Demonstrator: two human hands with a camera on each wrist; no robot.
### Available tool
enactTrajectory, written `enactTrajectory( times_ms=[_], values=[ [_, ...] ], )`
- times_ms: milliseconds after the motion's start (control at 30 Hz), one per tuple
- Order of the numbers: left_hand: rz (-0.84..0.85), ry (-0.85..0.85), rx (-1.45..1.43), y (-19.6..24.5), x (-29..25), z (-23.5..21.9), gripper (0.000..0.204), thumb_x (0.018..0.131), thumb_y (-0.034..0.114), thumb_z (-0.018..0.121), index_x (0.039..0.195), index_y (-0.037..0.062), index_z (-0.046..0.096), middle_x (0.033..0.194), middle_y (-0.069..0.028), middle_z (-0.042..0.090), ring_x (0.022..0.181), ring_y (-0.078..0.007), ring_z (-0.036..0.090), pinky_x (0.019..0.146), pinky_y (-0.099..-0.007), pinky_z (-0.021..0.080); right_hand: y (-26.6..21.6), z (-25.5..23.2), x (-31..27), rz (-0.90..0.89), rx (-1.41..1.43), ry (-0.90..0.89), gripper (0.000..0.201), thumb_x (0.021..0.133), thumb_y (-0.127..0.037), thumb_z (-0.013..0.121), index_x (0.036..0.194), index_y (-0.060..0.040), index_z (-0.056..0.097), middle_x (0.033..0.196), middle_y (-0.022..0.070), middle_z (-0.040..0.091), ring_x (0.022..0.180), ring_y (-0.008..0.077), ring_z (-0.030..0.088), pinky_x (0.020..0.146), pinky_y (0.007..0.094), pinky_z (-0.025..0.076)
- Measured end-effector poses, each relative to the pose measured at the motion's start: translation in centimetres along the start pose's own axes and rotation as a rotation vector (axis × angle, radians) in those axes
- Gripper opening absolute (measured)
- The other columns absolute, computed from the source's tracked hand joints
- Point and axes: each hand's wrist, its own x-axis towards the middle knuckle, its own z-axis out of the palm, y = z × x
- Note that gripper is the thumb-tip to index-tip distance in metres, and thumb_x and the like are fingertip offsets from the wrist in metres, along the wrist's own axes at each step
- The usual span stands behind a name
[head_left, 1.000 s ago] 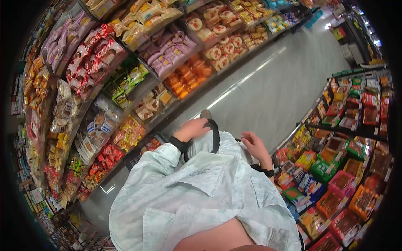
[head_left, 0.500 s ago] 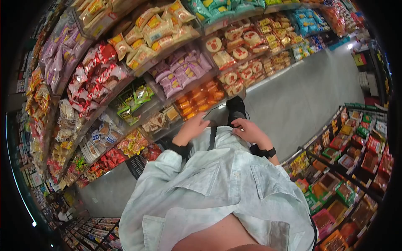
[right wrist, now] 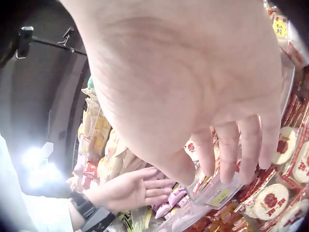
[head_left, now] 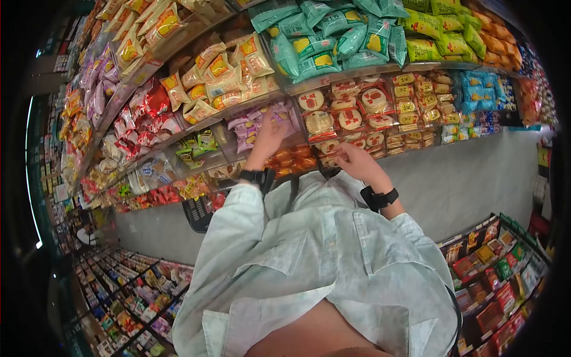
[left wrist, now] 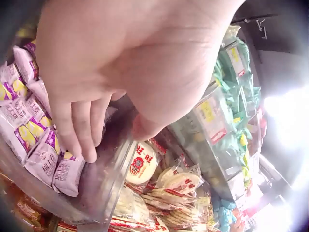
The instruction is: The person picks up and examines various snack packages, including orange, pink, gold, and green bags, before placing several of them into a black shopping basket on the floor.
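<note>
My left hand (head_left: 267, 141) reaches over a clear bin of purple snack packets (head_left: 287, 121), fingers extended and nothing held. In the left wrist view its fingertips come right up to the purple packets (left wrist: 46, 162), while the thumb overlaps the bin's clear divider (left wrist: 119, 181). My right hand (head_left: 360, 165) hovers in front of the bins of round rice crackers (head_left: 351, 119), holding nothing. Its fingers hang down, slightly bent, in the right wrist view, with wrapped crackers (right wrist: 272, 200) behind them. Orange-wrapped sweets (head_left: 291, 159) lie in the bin below the purple packets.
Higher on the shelf are teal packets (head_left: 309, 44), green packets (head_left: 437, 35) and cream-yellow packets (head_left: 217, 74). Red-and-white packets (head_left: 143, 116) fill a bin to the left. A dark basket (head_left: 197, 214) stands low on the left. Behind me is another rack of boxed snacks (head_left: 502, 279).
My body has turned and come closer to the bins. The left hand has moved from near my legs out over the purple packets, and the right hand has come up before the cracker bins.
</note>
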Motion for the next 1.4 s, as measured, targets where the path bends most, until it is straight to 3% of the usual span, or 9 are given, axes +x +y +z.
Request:
enactTrajectory(
  times_ms=[167,400,700,867,1000,1067,1167,1267,1400],
  values=[
    [-0.301,0.006,-0.427,1.8,5.4,2.4,0.083,0.103,0.016,0.069,0.167,0.002,0.018,0.144,-0.0188,0.062,0.119,-0.0268,0.069,0.098,-0.0404,0.06,3.8,-2.0,-1.3,0.034,-0.046,-0.009,0.032,0.098,-0.019,0.071,0.125,-0.0026,0.067,0.11,0.0167,0.078,0.102,0.0323,0.076,0.089,0.0416,0.059],
    [-0.156,0.012,-0.556,-0.3,5.9,1.5,0.087,0.1,0.005,0.063,0.17,0.0033,0.011,0.164,-0.0198,0.044,0.134,-0.0256,0.06,0.107,-0.0391,0.055,4.6,-2.1,-5.6,0.201,0.011,0.112,0.034,0.097,-0.018,0.073,0.127,-0.0032,0.067,0.115,0.0173,0.077,0.104,0.0309,0.075,0.091,0.0408,0.059],
    [0.191,-0.104,-0.505,-4.9,-6.0,1.8,0.081,0.1,-0.003,0.059,0.172,0.0087,0.023,0.158,-0.0177,0.055,0.143,-0.0243,0.056,0.11,-0.0336,0.048,-1.0,4.8,-12.2,0.166,0.066,0.261,0.033,0.101,-0.015,0.07,0.132,-0.0032,0.067,0.114,0.0146,0.077,0.104,0.0255,0.075,0.093,0.0372,0.059],
    [0.3,-0.163,-0.279,-4.1,-18.2,3.1,0.064,0.096,0.011,0.072,0.158,0.0153,0.055,0.143,-0.0131,0.069,0.117,-0.0235,0.072,0.1,-0.0343,0.056,-3.3,9.2,-16.7,0.129,0.289,0.25,0.04,0.107,-0.016,0.066,0.143,-0.0032,0.058,0.128,0.0125,0.071,0.115,0.0195,0.07,0.098,0.0354,0.057],
    [0.594,-0.267,-0.025,-3.0,-24.9,3.3,0.054,0.091,0.012,0.074,0.144,0.0142,0.068,0.115,-0.0151,0.073,0.102,-0.0313,0.069,0.095,-0.0416,0.056,-4.9,11.2,-17.5,0.136,0.536,0.309,0.043,0.108,-0.014,0.066,0.147,-0.0019,0.052,0.133,0.0106,0.067,0.119,0.0172,0.067,0.099,0.0341,0.057],
    [0.629,-0.378,0.012,-1.9,-27.4,3.0,0.052,0.092,0.015,0.075,0.143,0.0104,0.068,0.129,-0.0149,0.072,0.115,-0.034,0.067,0.103,-0.0447,0.053,-6.1,11.6,-17.5,0.183,0.793,0.318,0.044,0.107,-0.012,0.067,0.147,-0.0013,0.052,0.133,0.0095,0.067,0.119,0.0162,0.067,0.1,0.0331,0.057],
    [0.657,-0.298,0.096,-3.0,-30.3,3.8,0.046,0.091,0.018,0.076,0.137,0.0132,0.073,0.131,-0.0155,0.069,0.116,-0.0351,0.065,0.103,-0.0451,0.052,-4.6,12.5,-18.5,0.04,0.632,0.237,0.037,0.102,-0.004,0.07,0.137,-0.0015,0.056,0.134,0.0078,0.066,0.119,0.0144,0.065,0.102,0.0318,0.056],
    [0.531,-0.212,0.041,-4.0,-33.4,4.7,0.041,0.091,0.018,0.076,0.13,0.0057,0.075,0.154,-0.0167,0.058,0.139,-0.0364,0.06,0.115,-0.0435,0.047,-4.7,13.6,-21.0,-0.186,0.499,0.152,0.031,0.094,0.005,0.072,0.121,-0.0044,0.061,0.13,0.0073,0.067,0.116,0.0162,0.065,0.099,0.0322,0.055],
    [0.538,-0.141,0.025,-4.1,-37.8,6.8,0.036,0.093,0.023,0.076,0.121,0.0,0.077,0.164,-0.0173,0.049,0.144,-0.0371,0.056,0.117,-0.0431,0.044,-3.7,15.1,-25.9,-0.374,0.177,0.148,0.032,0.082,0.013,0.074,0.105,-0.0071,0.062,0.118,0.0069,0.067,0.106,0.0218,0.064,0.092,0.0341,0.052]
  ],
)
